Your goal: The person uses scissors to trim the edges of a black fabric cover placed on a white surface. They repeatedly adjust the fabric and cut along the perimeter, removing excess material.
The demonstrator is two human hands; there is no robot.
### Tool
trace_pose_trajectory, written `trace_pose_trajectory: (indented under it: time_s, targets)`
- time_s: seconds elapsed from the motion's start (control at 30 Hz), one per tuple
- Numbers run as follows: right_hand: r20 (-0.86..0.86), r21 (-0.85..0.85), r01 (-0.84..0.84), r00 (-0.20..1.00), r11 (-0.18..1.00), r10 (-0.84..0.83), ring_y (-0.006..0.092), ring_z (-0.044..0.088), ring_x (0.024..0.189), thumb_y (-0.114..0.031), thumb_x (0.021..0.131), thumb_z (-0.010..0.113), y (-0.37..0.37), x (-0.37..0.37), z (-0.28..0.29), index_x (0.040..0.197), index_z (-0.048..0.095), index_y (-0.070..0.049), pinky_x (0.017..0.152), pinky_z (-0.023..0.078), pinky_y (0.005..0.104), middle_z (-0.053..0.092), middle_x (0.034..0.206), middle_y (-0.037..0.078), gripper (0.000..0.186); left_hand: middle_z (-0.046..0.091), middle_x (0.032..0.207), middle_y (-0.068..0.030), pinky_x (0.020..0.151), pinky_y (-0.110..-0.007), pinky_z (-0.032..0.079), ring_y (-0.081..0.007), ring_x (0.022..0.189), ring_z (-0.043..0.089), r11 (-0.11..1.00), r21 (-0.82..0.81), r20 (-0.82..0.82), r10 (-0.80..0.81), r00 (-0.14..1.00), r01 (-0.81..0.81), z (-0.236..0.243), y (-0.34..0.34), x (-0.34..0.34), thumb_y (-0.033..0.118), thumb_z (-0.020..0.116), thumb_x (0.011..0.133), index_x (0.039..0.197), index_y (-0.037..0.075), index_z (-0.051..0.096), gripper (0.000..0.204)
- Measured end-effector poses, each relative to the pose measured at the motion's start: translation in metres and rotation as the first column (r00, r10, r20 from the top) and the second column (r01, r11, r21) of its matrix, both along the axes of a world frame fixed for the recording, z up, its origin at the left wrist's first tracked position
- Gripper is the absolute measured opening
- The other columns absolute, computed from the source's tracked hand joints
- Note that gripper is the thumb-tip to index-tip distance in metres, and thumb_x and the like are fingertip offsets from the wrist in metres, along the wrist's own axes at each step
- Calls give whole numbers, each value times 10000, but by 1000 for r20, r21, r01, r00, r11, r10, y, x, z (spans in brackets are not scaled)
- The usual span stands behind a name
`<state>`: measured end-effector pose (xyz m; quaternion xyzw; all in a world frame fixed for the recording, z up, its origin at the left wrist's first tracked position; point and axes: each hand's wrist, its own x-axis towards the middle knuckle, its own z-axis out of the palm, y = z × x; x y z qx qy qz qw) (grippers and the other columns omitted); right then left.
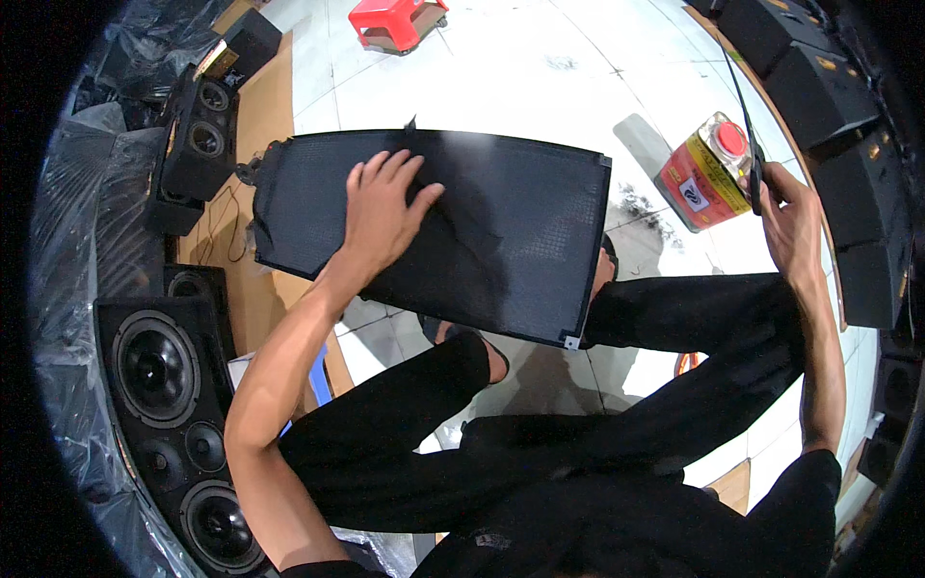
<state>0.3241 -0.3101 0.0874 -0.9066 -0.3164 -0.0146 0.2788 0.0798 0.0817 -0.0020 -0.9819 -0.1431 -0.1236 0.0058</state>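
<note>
A black mesh-faced panel (pixel 520 226), tapered toward the left and with dark edging, lies across the middle in front of my knees. My left hand (pixel 385 207) rests on its upper left part, fingers spread and thumb out. My right hand (pixel 788 222), off to the right of the panel, grips a long, thin, dark tool (pixel 756 173) with a black handle, held upright and pointing away from me. Just left of that hand stands a plastic jug (pixel 699 178) with a red cap and a red and yellow label.
Black speakers line the left (pixel 154 376) beside plastic sheeting (pixel 87 212) and cardboard (pixel 265 72). More black cabinets (pixel 862 270) run along the right edge. A red stool (pixel 390 21) stands on the white tiled floor (pixel 501 72) at the top. My legs bend below the panel.
</note>
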Motion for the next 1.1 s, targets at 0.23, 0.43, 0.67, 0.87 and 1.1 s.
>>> trace_pose_trajectory:
  time_s: [0.23,0.43,0.67,0.87,1.1]
  targets:
    - [-72,92,-51,996,994,58,95,460,696,-78,978,612,-10,10,-17,1057,656,96,646,455,280,552,722,42,196,711,1026,-158,983,-502,422,-332,1007,640,977,0,131,212,968,-214,27,84,-42,134,646,886,1006,27,716,175]
    - [-148,108,24,989,994,-8,90,521,737,44,906,627,-3,5,-14,1023,675,76,648,461,283,603,737,62,131,688,787,-213,713,-443,518,-356,768,696,846,-309,243,512,824,-435,24,140,-88,151,642,889,864,-3,705,168]
    - [-40,97,-89,995,991,93,256,569,557,10,867,636,0,8,-13,852,616,65,561,453,384,574,652,211,61,666,768,-259,699,-495,506,-426,759,673,804,-276,248,589,769,-526,20,144,-106,160,595,961,913,-15,663,194]
    - [-32,105,-71,997,992,75,318,541,549,-37,856,655,-5,12,-21,849,617,43,553,443,400,565,652,212,89,662,806,-281,697,-521,495,-465,767,647,833,-250,174,540,823,-494,26,129,-95,228,602,978,975,-19,636,249]
    - [-112,170,-65,990,983,84,354,521,548,-46,857,665,-4,10,-20,816,601,52,537,424,401,564,660,229,125,618,1180,-205,1036,-506,384,-375,1224,500,782,-43,89,623,777,-622,14,139,-112,320,610,963,1263,10,569,433]
